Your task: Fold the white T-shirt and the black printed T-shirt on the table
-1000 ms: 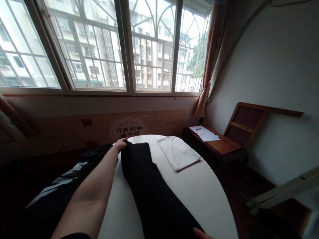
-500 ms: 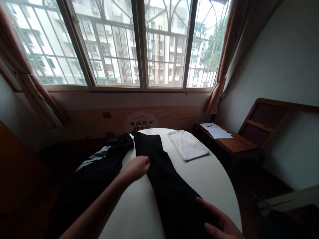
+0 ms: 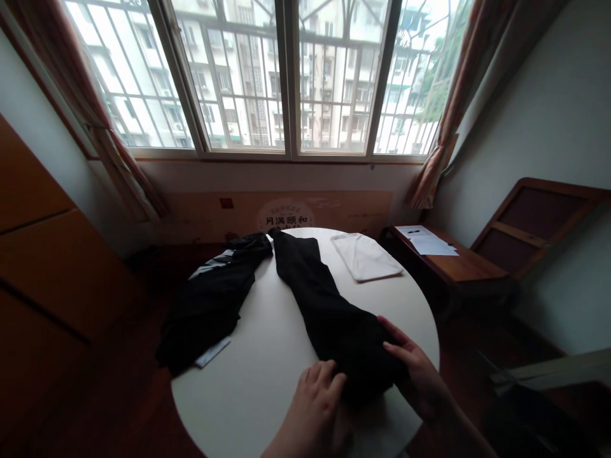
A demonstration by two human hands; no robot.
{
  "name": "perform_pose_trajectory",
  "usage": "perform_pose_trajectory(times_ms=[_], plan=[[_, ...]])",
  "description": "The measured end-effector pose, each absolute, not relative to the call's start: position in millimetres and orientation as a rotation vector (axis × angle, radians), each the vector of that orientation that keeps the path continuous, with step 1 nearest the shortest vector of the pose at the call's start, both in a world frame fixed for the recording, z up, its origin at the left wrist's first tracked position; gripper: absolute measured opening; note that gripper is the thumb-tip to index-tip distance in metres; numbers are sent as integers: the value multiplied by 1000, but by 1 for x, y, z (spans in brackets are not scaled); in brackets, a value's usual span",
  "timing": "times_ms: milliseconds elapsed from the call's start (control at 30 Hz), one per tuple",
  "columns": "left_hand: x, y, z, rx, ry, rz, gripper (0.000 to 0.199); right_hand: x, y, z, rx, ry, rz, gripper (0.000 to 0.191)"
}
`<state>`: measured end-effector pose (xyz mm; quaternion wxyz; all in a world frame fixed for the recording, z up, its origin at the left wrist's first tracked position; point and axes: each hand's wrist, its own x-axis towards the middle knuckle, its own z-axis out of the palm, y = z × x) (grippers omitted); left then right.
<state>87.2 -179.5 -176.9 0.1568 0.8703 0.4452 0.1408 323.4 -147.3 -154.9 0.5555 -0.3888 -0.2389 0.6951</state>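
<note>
clothes (image 3: 210, 305) (dark) and white cloth (image 3: 366, 257) flank the black garment (image 3: 312, 286).

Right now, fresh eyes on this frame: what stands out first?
The bright barred window across the top grabs the eye. Below it, a long black garment stretches over the round white table, the left hand and right hand at its near end. A white cloth lies right of its far part.

Long black garment (image 3: 324, 299); laid lengthwise, lightly rumpled; near end bunched.
</note>
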Motion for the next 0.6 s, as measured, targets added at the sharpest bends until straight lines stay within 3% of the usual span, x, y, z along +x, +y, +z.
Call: perform_pose_trajectory(times_ms=[233,400,600], plan=[[91,-162,-181,2593,1349,501,56,335,-142,-153,-920,-582,1667,87],[98,-150,-174,2629,1205,522,28,338,-131,-142,-907,-642,1636,84],[48,-157,-123,2394,1167,901,34,343,-136,-122,-887,-704,1595,82]])
